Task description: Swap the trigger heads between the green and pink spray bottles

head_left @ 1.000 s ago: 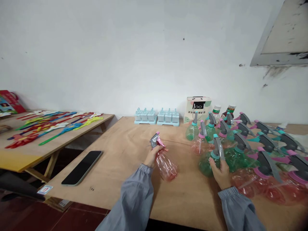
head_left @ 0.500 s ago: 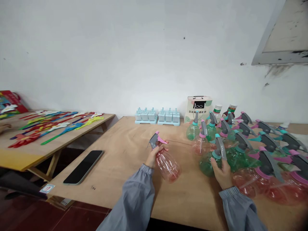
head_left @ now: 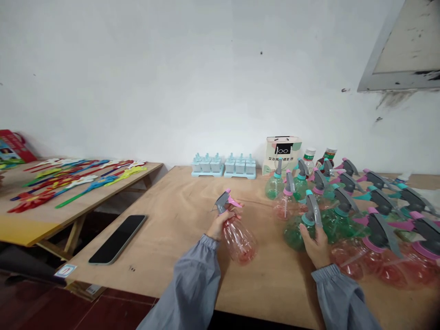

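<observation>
My two hands at the table (head_left: 178, 220), each grasping a spray bottle. My left hand (head_left: 222, 222) is closed about the neck of a pink spray bottle (head_left: 240, 243), which leans so that its grey-and-pink head points up and away to the left and its base lies toward my right hand; whether the base touches the table I cannot tell. My right hand (head_left: 316, 246) grips a green spray bottle (head_left: 293, 233) near its neck, thumb on the near side; this bottle stands roughly upright. Beyond and to the right of my right hand, the other spray bottles (head_left: 379, 200), pink and green, stand crowded together. Behind them, farther from my hands, are a paper bag (head_left: 282, 155) and two capped bottles. Straight beyond my left hand sit two pale blue ice-pop moulds (head_left: 207, 166), side by side. Left of my left hand lies a phone (head_left: 118, 239); farther left, bright flower-ended sticks (head_left: 74, 182) cover much of a second table (head_left: 32, 224).
</observation>
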`<action>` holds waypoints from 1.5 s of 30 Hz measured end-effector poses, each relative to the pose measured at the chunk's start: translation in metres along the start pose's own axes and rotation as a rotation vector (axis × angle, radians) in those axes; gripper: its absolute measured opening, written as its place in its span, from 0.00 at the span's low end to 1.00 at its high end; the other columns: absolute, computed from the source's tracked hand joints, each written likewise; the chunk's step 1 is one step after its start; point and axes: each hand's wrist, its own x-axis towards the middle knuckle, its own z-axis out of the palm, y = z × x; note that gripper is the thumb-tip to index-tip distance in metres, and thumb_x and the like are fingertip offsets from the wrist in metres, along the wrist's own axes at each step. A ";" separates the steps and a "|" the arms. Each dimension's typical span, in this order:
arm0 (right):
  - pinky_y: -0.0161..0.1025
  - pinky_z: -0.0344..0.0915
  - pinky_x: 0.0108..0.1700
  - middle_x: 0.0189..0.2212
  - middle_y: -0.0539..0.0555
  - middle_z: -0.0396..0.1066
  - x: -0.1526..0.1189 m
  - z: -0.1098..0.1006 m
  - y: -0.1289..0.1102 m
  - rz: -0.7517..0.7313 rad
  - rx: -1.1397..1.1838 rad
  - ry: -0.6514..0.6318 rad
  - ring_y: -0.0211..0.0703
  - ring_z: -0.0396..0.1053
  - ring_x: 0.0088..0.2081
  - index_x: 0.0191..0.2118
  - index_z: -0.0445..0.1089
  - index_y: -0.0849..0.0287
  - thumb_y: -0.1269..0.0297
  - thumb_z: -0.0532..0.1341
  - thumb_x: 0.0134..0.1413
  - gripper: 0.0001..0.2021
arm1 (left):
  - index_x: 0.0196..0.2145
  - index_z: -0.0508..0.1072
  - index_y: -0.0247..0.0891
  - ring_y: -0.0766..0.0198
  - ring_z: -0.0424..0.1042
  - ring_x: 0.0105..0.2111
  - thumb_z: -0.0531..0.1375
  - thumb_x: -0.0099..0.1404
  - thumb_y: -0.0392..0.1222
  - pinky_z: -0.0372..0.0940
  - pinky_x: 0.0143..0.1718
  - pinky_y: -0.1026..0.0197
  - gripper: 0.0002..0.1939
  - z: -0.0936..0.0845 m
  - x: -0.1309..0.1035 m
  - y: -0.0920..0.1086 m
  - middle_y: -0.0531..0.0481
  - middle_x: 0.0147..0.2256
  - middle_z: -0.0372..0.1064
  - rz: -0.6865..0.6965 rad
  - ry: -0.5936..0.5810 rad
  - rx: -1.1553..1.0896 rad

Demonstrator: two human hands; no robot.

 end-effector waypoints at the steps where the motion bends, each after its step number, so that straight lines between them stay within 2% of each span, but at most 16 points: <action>1: 0.45 0.71 0.46 0.38 0.55 0.77 0.000 0.000 0.000 0.001 0.001 0.002 0.48 0.74 0.40 0.44 0.73 0.57 0.51 0.61 0.54 0.17 | 0.40 0.74 0.38 0.63 0.74 0.29 0.66 0.46 0.42 0.69 0.49 0.50 0.20 0.000 0.000 0.000 0.47 0.39 0.77 0.009 -0.009 0.000; 3: 0.45 0.71 0.46 0.38 0.55 0.77 0.000 0.000 0.001 0.006 -0.004 0.000 0.48 0.74 0.41 0.44 0.73 0.57 0.51 0.61 0.54 0.17 | 0.39 0.74 0.38 0.63 0.74 0.29 0.67 0.46 0.42 0.68 0.49 0.52 0.20 -0.001 0.001 -0.002 0.47 0.38 0.77 0.009 0.010 -0.009; 7: 0.46 0.70 0.47 0.39 0.55 0.77 0.000 0.000 0.004 0.010 -0.010 -0.004 0.48 0.74 0.41 0.45 0.73 0.57 0.52 0.62 0.54 0.18 | 0.33 0.71 0.39 0.65 0.73 0.28 0.67 0.44 0.41 0.69 0.43 0.57 0.16 -0.004 0.003 -0.001 0.53 0.29 0.73 -0.039 0.142 -0.018; 10: 0.46 0.71 0.46 0.38 0.55 0.77 0.000 0.001 0.004 0.003 -0.004 0.005 0.48 0.74 0.41 0.44 0.73 0.58 0.51 0.62 0.54 0.18 | 0.36 0.72 0.39 0.66 0.72 0.27 0.67 0.43 0.42 0.69 0.40 0.58 0.19 -0.001 0.003 0.003 0.51 0.33 0.75 -0.027 0.121 -0.003; 12: 0.45 0.71 0.46 0.38 0.55 0.77 0.000 0.001 0.004 0.000 -0.002 0.002 0.48 0.74 0.40 0.44 0.73 0.58 0.51 0.62 0.54 0.18 | 0.39 0.73 0.39 0.67 0.70 0.26 0.66 0.45 0.42 0.69 0.40 0.57 0.21 0.002 0.002 0.005 0.49 0.38 0.76 0.008 0.080 0.008; 14: 0.46 0.71 0.47 0.39 0.56 0.77 0.000 0.001 0.003 -0.005 0.001 0.004 0.48 0.74 0.41 0.44 0.73 0.58 0.51 0.61 0.54 0.18 | 0.40 0.73 0.39 0.67 0.70 0.27 0.66 0.45 0.43 0.69 0.41 0.56 0.22 0.005 0.001 0.004 0.49 0.37 0.76 0.055 0.082 0.018; 18: 0.45 0.71 0.47 0.39 0.55 0.77 0.000 0.002 0.004 -0.004 0.013 0.010 0.47 0.74 0.41 0.45 0.73 0.57 0.51 0.61 0.54 0.17 | 0.35 0.73 0.40 0.63 0.72 0.28 0.67 0.45 0.45 0.68 0.41 0.56 0.18 0.006 0.001 0.001 0.53 0.29 0.72 0.148 0.245 0.030; 22: 0.46 0.71 0.46 0.38 0.54 0.77 0.000 0.001 0.006 -0.007 0.001 0.007 0.47 0.74 0.40 0.44 0.73 0.56 0.51 0.62 0.54 0.17 | 0.39 0.74 0.42 0.57 0.75 0.37 0.67 0.49 0.45 0.68 0.45 0.54 0.18 -0.002 0.002 0.013 0.50 0.35 0.74 0.288 0.282 0.200; 24: 0.45 0.71 0.46 0.38 0.54 0.77 0.000 0.000 0.007 -0.011 -0.006 0.006 0.47 0.74 0.40 0.45 0.73 0.56 0.52 0.62 0.54 0.17 | 0.38 0.75 0.43 0.54 0.74 0.44 0.68 0.50 0.43 0.67 0.49 0.54 0.16 -0.010 0.002 0.026 0.47 0.38 0.75 0.345 0.298 0.338; 26: 0.44 0.71 0.46 0.38 0.53 0.77 0.000 0.000 0.006 -0.011 -0.009 -0.007 0.46 0.74 0.40 0.45 0.73 0.56 0.52 0.61 0.54 0.17 | 0.37 0.75 0.43 0.53 0.72 0.49 0.69 0.50 0.41 0.65 0.52 0.56 0.15 -0.022 0.002 0.041 0.47 0.40 0.75 0.401 0.380 0.481; 30: 0.44 0.71 0.46 0.37 0.53 0.76 0.001 0.000 0.002 -0.006 -0.005 -0.014 0.46 0.74 0.40 0.44 0.73 0.55 0.51 0.61 0.55 0.16 | 0.43 0.76 0.43 0.54 0.72 0.48 0.67 0.52 0.42 0.64 0.53 0.56 0.19 -0.057 0.005 0.065 0.50 0.40 0.74 0.455 0.548 0.796; 33: 0.45 0.70 0.48 0.39 0.54 0.77 0.002 0.000 -0.001 0.001 -0.009 -0.019 0.48 0.74 0.43 0.44 0.73 0.56 0.50 0.61 0.55 0.17 | 0.46 0.75 0.41 0.54 0.73 0.47 0.65 0.55 0.46 0.64 0.53 0.56 0.21 -0.086 0.012 0.076 0.49 0.40 0.74 0.460 0.549 0.938; 36: 0.48 0.68 0.52 0.43 0.55 0.76 0.002 0.000 -0.003 0.012 -0.013 -0.027 0.50 0.73 0.46 0.47 0.72 0.56 0.50 0.60 0.56 0.19 | 0.50 0.73 0.41 0.55 0.73 0.48 0.63 0.57 0.49 0.65 0.53 0.55 0.23 -0.110 0.022 0.080 0.49 0.42 0.75 0.487 0.519 0.974; 38: 0.49 0.67 0.54 0.44 0.56 0.76 0.002 0.000 -0.002 0.006 -0.011 -0.030 0.50 0.73 0.48 0.48 0.72 0.56 0.50 0.59 0.56 0.20 | 0.49 0.74 0.41 0.54 0.73 0.48 0.63 0.57 0.51 0.67 0.51 0.55 0.23 -0.121 0.030 0.080 0.48 0.42 0.76 0.488 0.534 0.990; 42: 0.48 0.69 0.51 0.42 0.55 0.77 0.001 0.001 0.000 0.009 -0.014 -0.022 0.49 0.73 0.46 0.46 0.72 0.56 0.49 0.59 0.56 0.18 | 0.41 0.75 0.37 0.52 0.75 0.45 0.61 0.58 0.53 0.68 0.48 0.53 0.19 -0.139 0.043 0.075 0.44 0.40 0.76 0.470 0.566 1.011; 45: 0.46 0.69 0.50 0.41 0.54 0.77 0.001 0.001 0.001 0.016 -0.004 -0.027 0.48 0.73 0.45 0.45 0.72 0.55 0.50 0.60 0.55 0.17 | 0.44 0.74 0.37 0.49 0.74 0.48 0.56 0.61 0.53 0.66 0.52 0.50 0.20 -0.148 0.043 0.068 0.42 0.42 0.75 0.533 0.607 1.044</action>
